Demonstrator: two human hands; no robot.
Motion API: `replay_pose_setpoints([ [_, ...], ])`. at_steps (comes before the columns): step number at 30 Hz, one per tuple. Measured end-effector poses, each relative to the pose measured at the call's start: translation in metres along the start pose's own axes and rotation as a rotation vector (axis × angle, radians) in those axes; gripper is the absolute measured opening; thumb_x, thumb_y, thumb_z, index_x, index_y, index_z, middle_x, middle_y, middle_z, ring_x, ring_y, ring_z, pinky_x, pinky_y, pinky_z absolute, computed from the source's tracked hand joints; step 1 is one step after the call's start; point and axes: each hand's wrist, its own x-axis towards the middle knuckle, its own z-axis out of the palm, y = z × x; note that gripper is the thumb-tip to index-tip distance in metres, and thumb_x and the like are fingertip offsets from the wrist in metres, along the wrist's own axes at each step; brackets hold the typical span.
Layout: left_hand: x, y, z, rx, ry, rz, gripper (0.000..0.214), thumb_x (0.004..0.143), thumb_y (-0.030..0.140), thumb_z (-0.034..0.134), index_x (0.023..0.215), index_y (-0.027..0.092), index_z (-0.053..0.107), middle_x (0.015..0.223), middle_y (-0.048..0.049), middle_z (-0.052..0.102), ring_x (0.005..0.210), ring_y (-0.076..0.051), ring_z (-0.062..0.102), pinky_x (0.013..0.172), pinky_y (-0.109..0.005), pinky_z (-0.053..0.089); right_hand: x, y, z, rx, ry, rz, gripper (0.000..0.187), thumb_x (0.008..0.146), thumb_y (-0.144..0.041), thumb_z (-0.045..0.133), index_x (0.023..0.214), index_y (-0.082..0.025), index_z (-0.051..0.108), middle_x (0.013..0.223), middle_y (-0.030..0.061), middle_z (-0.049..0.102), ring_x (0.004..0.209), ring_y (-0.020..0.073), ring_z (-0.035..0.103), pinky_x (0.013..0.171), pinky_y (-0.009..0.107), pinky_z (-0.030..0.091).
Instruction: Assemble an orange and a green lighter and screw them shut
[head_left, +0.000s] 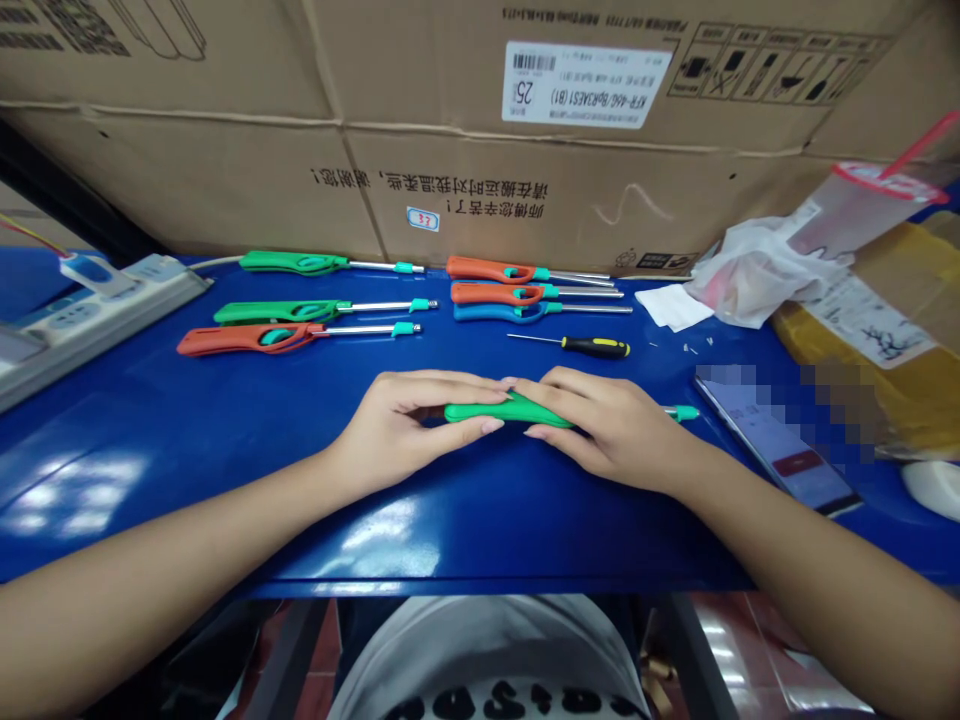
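A green long-nosed lighter lies across the blue table right in front of me. My left hand is closed round its handle end, thumb below and fingers above. My right hand covers the middle of it, fingers pressed on the body. The lighter's metal tube with a teal tip sticks out to the right past my right hand.
Behind lie three lighters at left and three at centre, plus a yellow-black screwdriver. A power strip sits at far left, a phone, white paper and a plastic bag at right. Cardboard boxes wall the back.
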Motion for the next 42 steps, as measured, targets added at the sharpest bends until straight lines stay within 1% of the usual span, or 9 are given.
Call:
replay_pose_setpoints([
  [10,-0.002,0.005,0.005,-0.106,0.008,-0.168,0.018,0.083,0.021,0.081,0.100,0.018,0.082,0.100,-0.0064,0.082,0.066,-0.015,0.077,0.061,-0.021,0.066,0.002,-0.004,0.009,0.147,0.018,0.009,0.032,0.108,-0.032,0.041,0.126,-0.015,0.061,0.105,0.0095,0.074,0.090,0.0211,0.072,0.075,0.033,0.057],
  [14,-0.002,0.005,0.002,-0.204,-0.043,-0.181,0.024,0.093,0.025,0.072,0.113,0.016,0.078,0.088,-0.0068,0.081,0.067,-0.016,0.077,0.066,-0.023,0.066,0.000,0.000,0.006,0.178,0.024,0.010,0.030,0.108,-0.029,0.038,0.128,-0.017,0.058,0.105,0.0094,0.072,0.087,0.0193,0.070,0.075,0.032,0.056],
  [17,-0.002,0.005,0.000,-0.241,-0.105,-0.144,0.027,0.096,0.026,0.068,0.120,0.016,0.076,0.097,-0.0096,0.081,0.074,-0.017,0.079,0.071,-0.025,0.067,-0.001,0.003,0.005,0.193,0.063,-0.029,0.033,0.108,-0.027,0.038,0.135,-0.019,0.056,0.102,0.0087,0.071,0.087,0.0188,0.067,0.076,0.032,0.055],
  [21,-0.004,0.005,-0.001,-0.249,-0.111,-0.076,0.022,0.091,0.018,0.072,0.112,0.020,0.079,0.122,-0.0120,0.076,0.079,-0.018,0.079,0.071,-0.025,0.067,0.000,0.001,0.005,0.171,0.051,0.000,0.032,0.107,-0.034,0.046,0.131,-0.020,0.060,0.108,0.0096,0.073,0.094,0.0199,0.070,0.082,0.033,0.055],
  [27,-0.004,0.005,0.001,-0.271,-0.098,-0.100,0.024,0.090,0.012,0.072,0.110,0.023,0.080,0.116,-0.0084,0.078,0.076,-0.018,0.080,0.067,-0.023,0.067,0.001,-0.002,0.007,0.177,0.040,-0.004,0.034,0.108,-0.036,0.042,0.120,-0.015,0.066,0.104,0.0109,0.076,0.089,0.0212,0.073,0.075,0.032,0.057],
  [30,-0.004,0.005,0.001,-0.256,-0.084,-0.103,0.020,0.090,0.017,0.073,0.108,0.022,0.080,0.116,-0.0084,0.079,0.077,-0.018,0.080,0.069,-0.025,0.067,0.002,-0.002,0.005,0.200,0.007,0.009,0.032,0.107,-0.036,0.045,0.124,-0.018,0.066,0.110,0.0095,0.077,0.098,0.0211,0.074,0.083,0.032,0.058],
  [35,-0.003,0.001,-0.004,-0.186,0.069,-0.103,0.017,0.095,0.028,0.070,0.106,0.017,0.077,0.105,-0.0094,0.080,0.074,-0.018,0.078,0.068,-0.027,0.066,0.000,0.006,-0.001,0.113,-0.001,0.079,0.044,0.103,-0.036,0.056,0.142,-0.017,0.058,0.131,0.0118,0.072,0.114,0.0253,0.072,0.096,0.038,0.057],
  [38,-0.001,-0.004,-0.011,-0.122,0.183,-0.086,0.020,0.097,0.031,0.066,0.105,0.016,0.076,0.096,-0.0085,0.080,0.067,-0.015,0.075,0.064,-0.025,0.064,-0.002,0.012,-0.004,0.026,-0.004,0.089,0.033,0.103,-0.031,0.055,0.128,-0.014,0.068,0.116,0.0121,0.078,0.099,0.0262,0.075,0.085,0.038,0.059],
  [42,0.002,-0.012,-0.015,0.209,0.113,0.100,0.019,0.092,0.027,0.072,0.106,0.015,0.077,0.095,-0.0072,0.080,0.075,-0.016,0.076,0.074,-0.024,0.062,-0.002,0.013,-0.006,-0.034,-0.022,0.085,0.026,0.102,-0.029,0.055,0.115,-0.014,0.071,0.105,0.0101,0.078,0.091,0.0260,0.075,0.078,0.037,0.057],
])
